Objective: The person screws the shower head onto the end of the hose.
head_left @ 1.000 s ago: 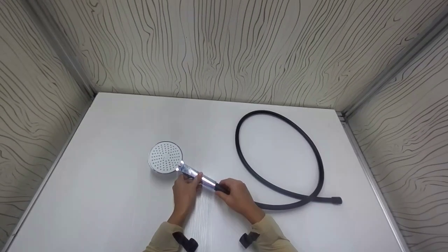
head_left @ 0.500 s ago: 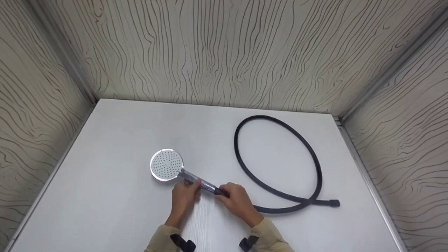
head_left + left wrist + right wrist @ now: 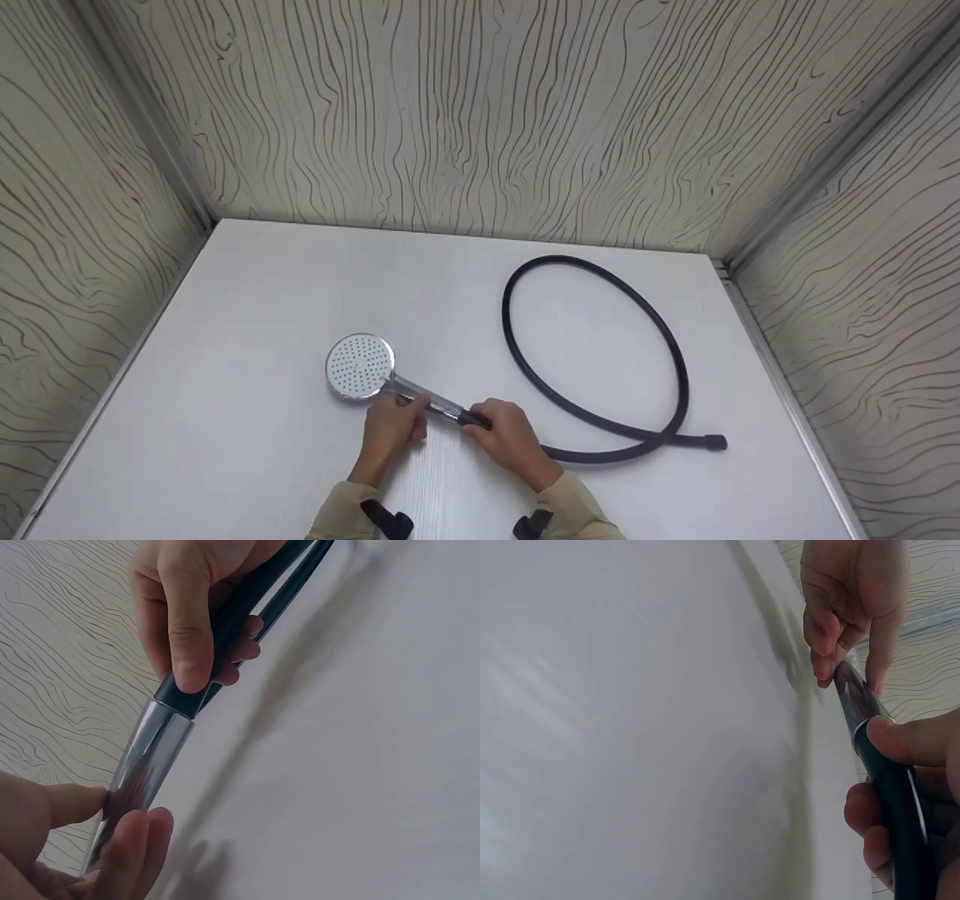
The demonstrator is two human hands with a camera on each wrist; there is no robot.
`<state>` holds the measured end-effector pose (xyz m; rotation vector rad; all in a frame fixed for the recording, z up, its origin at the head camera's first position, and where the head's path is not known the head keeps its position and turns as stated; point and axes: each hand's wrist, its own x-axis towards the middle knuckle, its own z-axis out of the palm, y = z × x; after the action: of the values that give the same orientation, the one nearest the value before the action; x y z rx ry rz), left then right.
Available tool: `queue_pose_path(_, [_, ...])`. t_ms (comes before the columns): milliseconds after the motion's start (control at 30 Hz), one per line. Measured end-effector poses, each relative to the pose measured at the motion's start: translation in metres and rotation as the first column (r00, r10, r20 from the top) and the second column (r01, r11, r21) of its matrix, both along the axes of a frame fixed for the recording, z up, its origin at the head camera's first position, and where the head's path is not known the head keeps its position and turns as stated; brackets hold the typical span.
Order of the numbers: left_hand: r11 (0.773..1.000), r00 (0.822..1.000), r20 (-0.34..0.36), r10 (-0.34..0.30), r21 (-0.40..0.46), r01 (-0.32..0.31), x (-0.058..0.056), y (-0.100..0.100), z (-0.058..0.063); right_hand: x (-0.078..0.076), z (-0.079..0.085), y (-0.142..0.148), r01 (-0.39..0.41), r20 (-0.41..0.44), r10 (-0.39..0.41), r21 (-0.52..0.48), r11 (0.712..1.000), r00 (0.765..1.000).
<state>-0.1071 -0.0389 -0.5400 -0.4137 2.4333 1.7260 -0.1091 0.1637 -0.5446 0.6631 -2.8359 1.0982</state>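
A chrome handheld shower head (image 3: 360, 366) with a round, dotted white face lies at an angle left of centre in the head view. Its shiny handle (image 3: 146, 757) is pinched between thumb and fingers of my left hand (image 3: 391, 429), near the spray face. My right hand (image 3: 511, 439) grips the black hose (image 3: 679, 367) at its connector end, thumb on top. In the left wrist view that black end (image 3: 180, 696) meets the handle's base with no visible gap. How far it is threaded cannot be seen. My right fingers (image 3: 866, 817) wrap the hose in the right wrist view.
From my right hand the hose loops over the white table (image 3: 262, 300) and crosses itself. Its other end (image 3: 716, 442) lies loose at the right. Wood-patterned panels (image 3: 450, 112) enclose the back and both sides, with metal strips at the corners.
My left hand has shifted slightly along the handle toward the spray face. The right hand keeps its grip on the hose end. The whole head view has drifted a little downward.
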Motion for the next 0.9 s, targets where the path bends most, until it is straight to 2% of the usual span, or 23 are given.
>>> queue_pose_path(167, [1.000,1.000,0.007,-0.014,-0.007,0.014,-0.0020,-0.0008,-0.0009,-0.0024,-0.0026,0.0012,-0.006,-0.017,0.006,0.007,1.000,1.000])
queue_pose_path(367, [0.998,1.000,0.001,-0.023,-0.062,0.023,0.0005,-0.0001,-0.0035,-0.0023,-0.0054,0.0026,-0.007,0.011,0.006,0.034,0.999,1.000])
queue_pose_path(567, [0.998,1.000,-0.008,-0.029,-0.063,0.029,0.0036,0.0013,-0.0051,-0.0006,-0.0076,0.0036,-0.005,0.034,0.003,0.045,0.999,0.999])
queue_pose_path(900, [0.988,0.997,-0.012,-0.081,-0.136,0.079,0.0036,-0.0016,-0.0030,-0.0013,-0.0054,0.0054,0.008,0.068,-0.015,0.101,0.995,0.998])
